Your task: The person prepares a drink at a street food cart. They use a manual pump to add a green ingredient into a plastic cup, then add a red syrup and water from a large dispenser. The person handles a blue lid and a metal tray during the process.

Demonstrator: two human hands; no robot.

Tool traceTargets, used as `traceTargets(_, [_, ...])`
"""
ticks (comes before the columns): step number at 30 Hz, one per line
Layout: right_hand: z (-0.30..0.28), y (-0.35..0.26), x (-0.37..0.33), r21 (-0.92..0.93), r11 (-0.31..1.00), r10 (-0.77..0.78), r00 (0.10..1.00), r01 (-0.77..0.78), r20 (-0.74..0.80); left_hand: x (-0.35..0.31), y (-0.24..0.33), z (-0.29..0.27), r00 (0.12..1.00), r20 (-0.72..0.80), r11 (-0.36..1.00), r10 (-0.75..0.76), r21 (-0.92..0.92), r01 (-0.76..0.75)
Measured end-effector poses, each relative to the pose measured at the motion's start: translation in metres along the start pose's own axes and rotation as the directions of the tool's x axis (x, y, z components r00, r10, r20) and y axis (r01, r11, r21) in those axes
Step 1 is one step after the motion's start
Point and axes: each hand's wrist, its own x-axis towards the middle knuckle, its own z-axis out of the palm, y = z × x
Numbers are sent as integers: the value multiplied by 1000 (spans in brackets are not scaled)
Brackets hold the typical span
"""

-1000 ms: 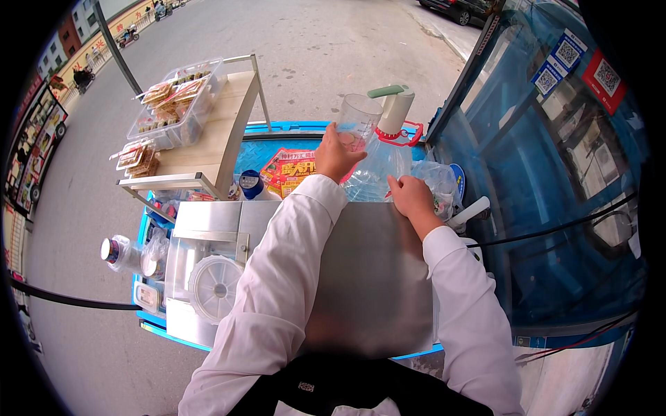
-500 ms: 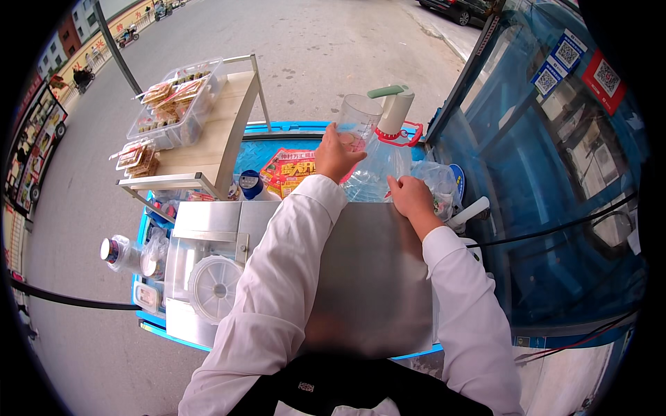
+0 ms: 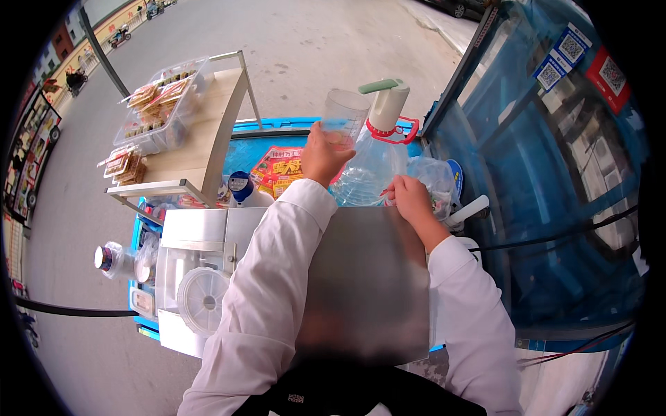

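Note:
My left hand point(image 3: 322, 158) is wrapped round a clear plastic measuring cup point(image 3: 347, 109), raised and slightly tilted beside the large water bottle point(image 3: 364, 177). A cream pump point(image 3: 390, 109) with a green top sits on the bottle's neck, above a red carrying handle point(image 3: 409, 132). Low at the bottle's right side, the fingers of my right hand point(image 3: 411, 197) are pinched together, close to the far edge of the steel counter point(image 3: 371, 277). What they grip, if anything, is too small to make out.
A wooden-topped rack point(image 3: 208, 139) on the left carries a clear tub point(image 3: 163, 135) of packaged snacks. A round clear lid point(image 3: 205, 299) lies on the counter's left part. Behind the bottle are a red packet point(image 3: 277, 170) and a blue-capped container point(image 3: 241, 186). Glass panels point(image 3: 541, 208) rise at right.
The whole view has shifted slightly, with most things a little further left. My left hand still holds the measuring cup by the bottle, and my right hand stays pinched at the bottle's lower right.

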Motion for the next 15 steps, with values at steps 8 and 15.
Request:
traceTargets(8, [1, 3, -7, 123, 977, -176, 984, 172, 22, -1, 2, -3, 998, 35, 999, -54, 1, 54])
traceTargets(15, [-13, -3, 12, -45, 984, -150, 937, 173, 315, 2, -2, -6, 1000, 4, 998, -22, 66, 22])
